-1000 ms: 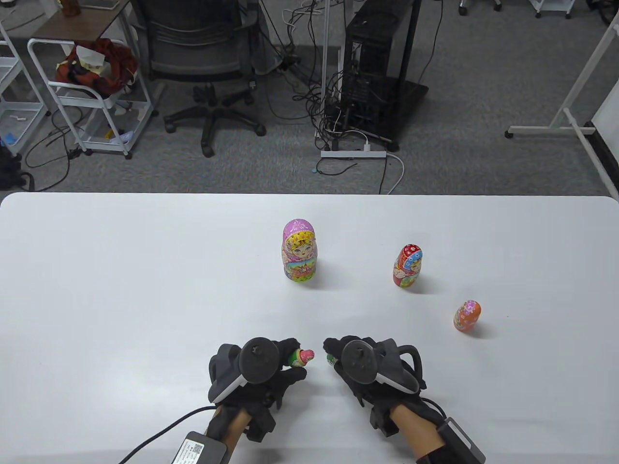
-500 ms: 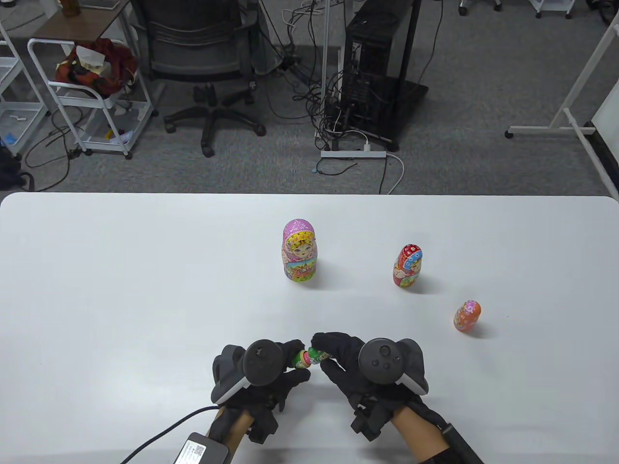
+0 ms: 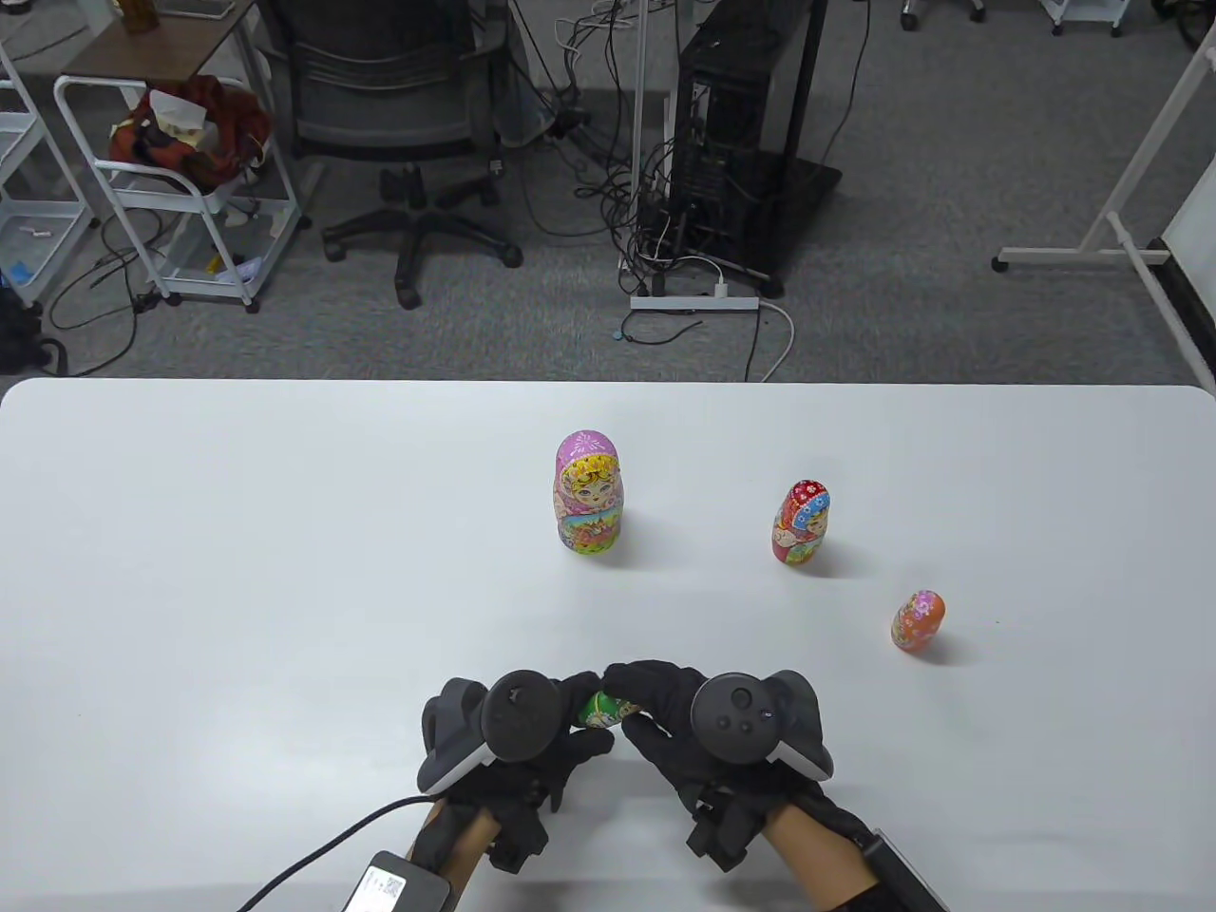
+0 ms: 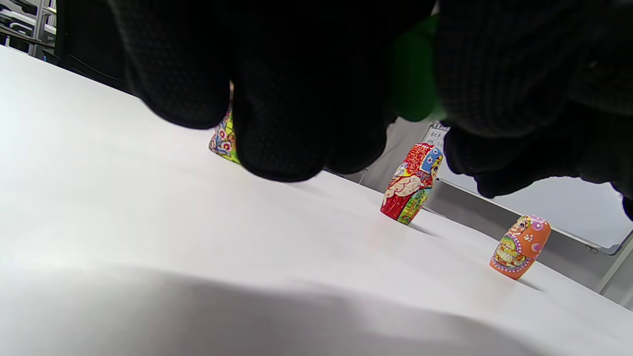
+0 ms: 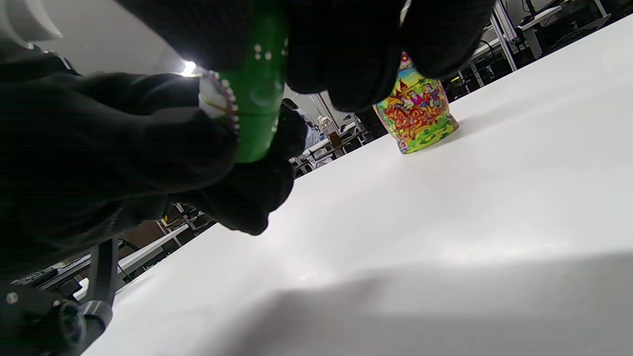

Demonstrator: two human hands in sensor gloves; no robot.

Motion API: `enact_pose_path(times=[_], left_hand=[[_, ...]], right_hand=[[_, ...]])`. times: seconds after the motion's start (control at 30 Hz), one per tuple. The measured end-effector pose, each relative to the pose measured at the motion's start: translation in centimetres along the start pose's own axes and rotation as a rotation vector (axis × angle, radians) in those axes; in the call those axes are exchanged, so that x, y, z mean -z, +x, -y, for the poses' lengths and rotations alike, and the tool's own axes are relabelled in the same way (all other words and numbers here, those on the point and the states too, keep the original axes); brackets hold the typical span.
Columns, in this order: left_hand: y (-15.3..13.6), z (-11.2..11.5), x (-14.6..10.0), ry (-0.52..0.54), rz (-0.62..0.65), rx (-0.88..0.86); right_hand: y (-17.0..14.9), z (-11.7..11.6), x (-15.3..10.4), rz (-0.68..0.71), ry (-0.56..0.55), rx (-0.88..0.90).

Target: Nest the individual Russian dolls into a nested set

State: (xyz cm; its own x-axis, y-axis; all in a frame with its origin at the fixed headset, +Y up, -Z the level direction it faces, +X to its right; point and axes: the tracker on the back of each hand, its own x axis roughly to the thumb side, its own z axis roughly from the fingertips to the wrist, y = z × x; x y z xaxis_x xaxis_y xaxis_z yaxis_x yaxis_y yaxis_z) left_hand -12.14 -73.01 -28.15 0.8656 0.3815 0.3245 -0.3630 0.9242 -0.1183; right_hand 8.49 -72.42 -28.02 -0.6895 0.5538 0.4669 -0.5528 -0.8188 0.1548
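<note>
Both hands pinch the small green doll (image 3: 602,708) above the bench (image 3: 237,570), near-side of the pink doll (image 3: 588,492): left hand (image 3: 518,731), right hand (image 3: 708,727). I'd square the halves, press straight, twist gently.

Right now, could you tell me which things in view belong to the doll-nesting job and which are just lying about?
Part of the job:
- green doll, held between left hand and right hand
- pink doll, upright
- red doll, upright
- orange doll, upright
- white table

Just lying about:
- office chair
- computer tower
- power strip
- white cart
</note>
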Motion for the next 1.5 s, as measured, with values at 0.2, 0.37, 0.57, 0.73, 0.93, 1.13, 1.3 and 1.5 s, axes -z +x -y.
enact_pose_path(times=[0.2,0.37,0.57,0.73,0.93,1.13,1.3,1.5], left_hand=[[0.2,-0.1,-0.1,0.014,0.012,0.024],[0.6,-0.4,-0.2,0.031,0.026,0.039],[0.9,-0.3,-0.1,0.022,0.007,0.008],[0.7,-0.2,0.0,0.024,-0.002,-0.037],[-0.1,-0.7,-0.1,0.031,-0.035,-0.067],[-1.3,-0.8,-0.1,0.114,-0.077,0.135],[-1.7,-0.5,0.1,0.115,-0.092,0.362],[-2.3,-0.1,0.4,0.050,-0.134,0.366]], right_hand=[[0.1,0.0,0.0,0.009,-0.002,-0.005],[0.3,0.1,-0.1,0.020,-0.024,-0.013],[0.6,-0.2,0.0,-0.031,-0.106,0.071],[0.7,-0.1,0.1,-0.049,-0.126,0.072],[1.3,1.8,-0.4,-0.036,-0.255,0.010],[0.4,1.8,-0.3,-0.108,-0.248,-0.141],[-0.7,0.6,0.0,-0.167,-0.173,-0.354],[-2.0,-0.9,0.5,-0.220,-0.068,-0.433]])
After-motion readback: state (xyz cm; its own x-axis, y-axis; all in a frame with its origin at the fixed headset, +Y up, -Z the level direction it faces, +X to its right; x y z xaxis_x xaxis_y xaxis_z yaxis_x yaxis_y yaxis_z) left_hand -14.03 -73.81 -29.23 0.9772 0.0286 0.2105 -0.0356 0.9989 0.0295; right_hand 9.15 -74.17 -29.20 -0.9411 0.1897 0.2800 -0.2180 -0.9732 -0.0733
